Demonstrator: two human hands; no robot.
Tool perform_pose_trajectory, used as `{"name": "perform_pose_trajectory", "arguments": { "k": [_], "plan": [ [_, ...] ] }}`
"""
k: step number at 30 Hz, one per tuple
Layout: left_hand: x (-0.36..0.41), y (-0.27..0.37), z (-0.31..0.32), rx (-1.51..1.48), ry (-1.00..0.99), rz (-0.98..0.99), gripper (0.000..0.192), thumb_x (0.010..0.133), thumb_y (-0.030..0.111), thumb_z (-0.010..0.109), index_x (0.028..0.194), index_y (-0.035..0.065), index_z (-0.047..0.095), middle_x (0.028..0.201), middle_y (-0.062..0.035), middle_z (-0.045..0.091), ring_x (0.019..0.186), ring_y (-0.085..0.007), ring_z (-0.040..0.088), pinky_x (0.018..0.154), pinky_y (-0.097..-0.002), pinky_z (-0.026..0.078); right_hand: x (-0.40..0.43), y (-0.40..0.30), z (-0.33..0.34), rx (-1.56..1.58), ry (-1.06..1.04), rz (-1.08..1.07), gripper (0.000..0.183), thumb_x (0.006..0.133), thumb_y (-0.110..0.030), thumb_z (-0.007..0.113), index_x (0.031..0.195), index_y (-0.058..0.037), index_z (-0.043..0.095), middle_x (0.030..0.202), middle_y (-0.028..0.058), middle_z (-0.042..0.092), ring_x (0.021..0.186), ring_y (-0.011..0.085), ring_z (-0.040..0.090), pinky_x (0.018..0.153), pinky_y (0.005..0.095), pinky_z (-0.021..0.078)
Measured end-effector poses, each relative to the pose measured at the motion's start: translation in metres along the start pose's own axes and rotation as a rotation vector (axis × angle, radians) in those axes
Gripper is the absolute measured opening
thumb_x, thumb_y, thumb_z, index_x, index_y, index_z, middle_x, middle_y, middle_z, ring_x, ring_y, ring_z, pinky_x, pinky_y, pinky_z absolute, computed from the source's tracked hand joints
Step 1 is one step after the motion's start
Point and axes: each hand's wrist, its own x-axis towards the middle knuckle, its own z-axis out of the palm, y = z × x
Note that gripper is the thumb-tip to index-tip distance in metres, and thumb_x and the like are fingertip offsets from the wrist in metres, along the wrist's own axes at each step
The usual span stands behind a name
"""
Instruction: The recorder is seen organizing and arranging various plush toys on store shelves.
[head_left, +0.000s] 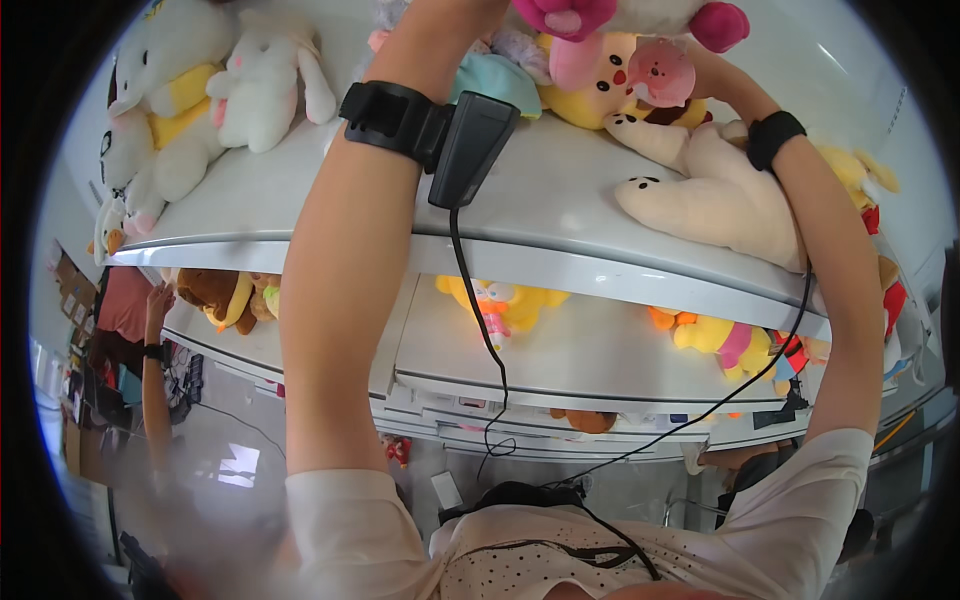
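Observation:
My left hand is out of view past the top edge; its forearm with a black strapped device crosses the shelf. Part of my right hand shows behind a pink-and-white plush toy and a round pink bear-face item; its fingers are hidden, so its grip is unclear. A yellow plush toy with a red nose lies just below the pink one, beside a light-blue cloth piece. Under my right wrist rests a cream plush toy with small black marks on its limb ends.
White plush rabbit and other plush toys stand at the upper left. The shelf's front edge curves across; a lower shelf holds yellow plush toys. Black cables hang from my wrists. Another person's arm reaches up at the far left.

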Motion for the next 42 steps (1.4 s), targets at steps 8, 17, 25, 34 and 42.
{"name": "perform_pose_trajectory", "arguments": {
  "k": [8,17,25,34,42],
  "plan": [
    [-0.007,-0.003,0.008,-0.033,0.100,0.153,0.021,0.090,0.013,0.068,0.107,0.0010,0.066,0.101,-0.0077,0.066,0.090,-0.0183,0.066,0.078,-0.0324,0.056,-0.028,-0.009,-0.022,0.045,0.147,0.322,0.048,0.078,-0.031,0.083,0.115,-0.0022,0.071,0.106,0.0110,0.073,0.091,0.0203,0.068,0.083,0.0329,0.0553],
    [-0.007,-0.021,0.002,0.006,0.146,-0.008,0.028,0.087,0.008,0.073,0.113,-0.0013,0.067,0.104,-0.0078,0.068,0.093,-0.0182,0.067,0.081,-0.0324,0.056,-0.113,0.087,-0.039,0.764,0.544,0.607,0.053,0.086,-0.050,0.074,0.123,-0.0123,0.072,0.115,0.0020,0.069,0.103,0.0142,0.062,0.086,0.0312,0.0518],
    [-0.005,-0.049,-0.002,0.531,0.112,-0.088,0.052,0.091,0.023,0.076,0.134,0.0009,0.057,0.122,-0.0103,0.067,0.114,-0.0214,0.064,0.097,-0.0366,0.053,-0.131,0.057,-0.016,0.913,0.461,0.798,0.033,0.086,-0.036,0.078,0.099,-0.0061,0.073,0.071,-0.0009,0.056,0.058,0.0097,0.047,0.053,0.0270,0.0361],
    [-0.011,-0.046,0.009,0.317,0.124,-0.257,0.053,0.088,0.010,0.078,0.135,0.0007,0.055,0.126,-0.0116,0.066,0.113,-0.0243,0.065,0.095,-0.0383,0.056,-0.154,0.049,-0.009,0.919,0.337,0.808,0.040,0.086,-0.041,0.077,0.103,-0.0043,0.072,0.084,0.0015,0.067,0.068,0.0111,0.056,0.061,0.0279,0.0448],
    [-0.016,-0.052,0.011,0.341,-0.058,-0.475,0.055,0.088,0.020,0.079,0.135,0.0037,0.058,0.127,-0.0097,0.066,0.113,-0.0220,0.064,0.093,-0.0371,0.055,-0.166,0.024,-0.022,1.090,0.301,0.776,0.039,0.088,-0.030,0.079,0.115,-0.0042,0.068,0.102,0.0025,0.070,0.084,0.0108,0.064,0.071,0.0279,0.0523]
  ]
}}
